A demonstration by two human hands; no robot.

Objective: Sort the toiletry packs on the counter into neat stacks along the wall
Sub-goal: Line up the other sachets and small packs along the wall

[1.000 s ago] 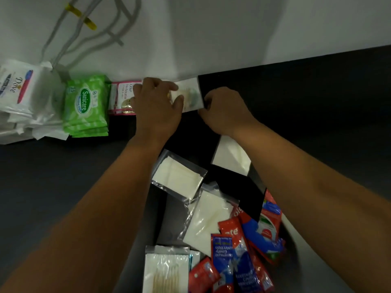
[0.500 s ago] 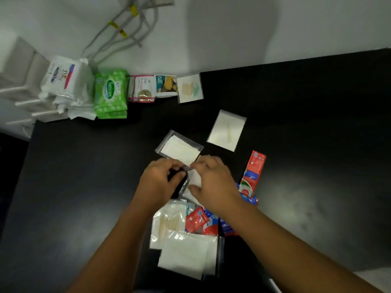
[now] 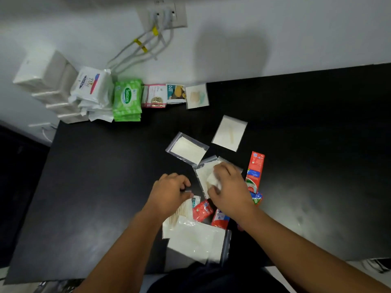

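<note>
Along the wall stand stacks: Dove packs [image 3: 91, 87], green Sanicare wipes [image 3: 127, 98], a pink Dove sachet [image 3: 154, 96], a teal sachet [image 3: 175, 93] and a pale sachet [image 3: 196, 96]. Loose packs lie mid-counter: a white pack [image 3: 229, 133], a clear pouch [image 3: 187, 149], a red toothpaste box [image 3: 255, 172], red sachets [image 3: 202, 210], a cotton-swab pack [image 3: 179, 212] and a big clear pouch [image 3: 196, 242]. My right hand [image 3: 230, 191] grips a second clear pouch [image 3: 204, 174] with white filling. My left hand [image 3: 169, 193] is curled just left of it, over the swab pack; whether it pinches anything is unclear.
White boxes [image 3: 42, 81] are stacked at the far left against the wall. Cables [image 3: 143, 47] hang from a wall socket above the stacks. The black counter [image 3: 95, 187] ends at the left and near edges. Its right half holds nothing.
Both hands left the pale sachet at the wall and came back to the loose pile. My right hand took the clear pouch; my left hand drew slightly away from it.
</note>
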